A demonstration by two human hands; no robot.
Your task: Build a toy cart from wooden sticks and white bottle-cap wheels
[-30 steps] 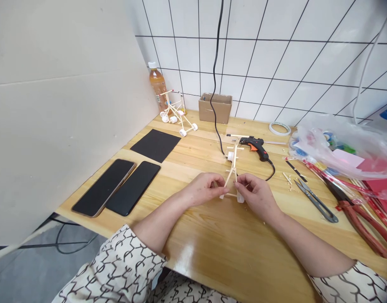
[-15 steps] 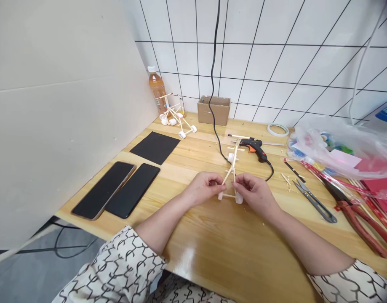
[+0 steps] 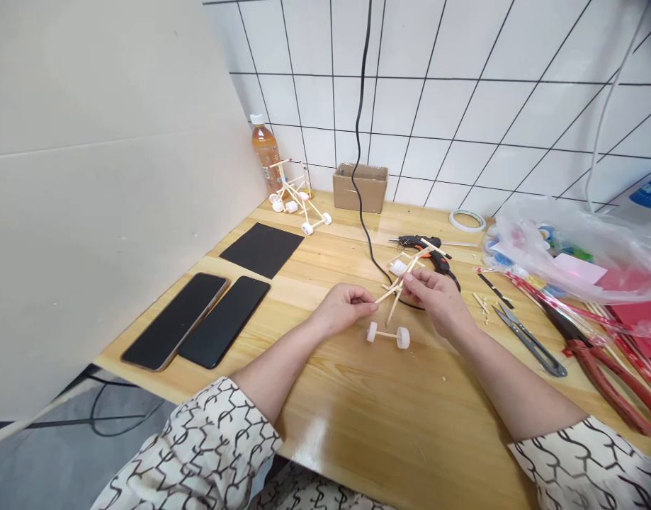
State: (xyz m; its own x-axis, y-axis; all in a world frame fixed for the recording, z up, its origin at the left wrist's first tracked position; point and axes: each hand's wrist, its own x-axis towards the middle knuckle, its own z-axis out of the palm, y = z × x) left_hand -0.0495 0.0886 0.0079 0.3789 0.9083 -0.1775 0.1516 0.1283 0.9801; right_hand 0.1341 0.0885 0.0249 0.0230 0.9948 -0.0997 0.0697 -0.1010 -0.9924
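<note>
Between my hands is a small frame of pale wooden sticks (image 3: 395,288), tilted, with a white wheel (image 3: 398,267) at its far part. My left hand (image 3: 346,309) pinches the end of one lower stick. The fingers of my right hand (image 3: 436,296) close on the frame's upper stick. Just below, a stick axle (image 3: 386,334) with a white wheel at each end lies on the wooden table (image 3: 357,425), apart from the frame. A black glue gun (image 3: 410,242) lies behind the frame, partly covered by it.
Two phones (image 3: 176,322) and a black sheet (image 3: 261,249) lie left. A finished-looking stick model (image 3: 298,198), a bottle (image 3: 265,152) and a cardboard box (image 3: 360,190) stand behind. Snips (image 3: 530,340), pliers (image 3: 612,382), tape (image 3: 467,220) and a plastic bag (image 3: 569,241) lie right.
The stick frame has tilted to the right and come apart from the wheeled axle, which stays on the table. My right hand has moved up along the frame.
</note>
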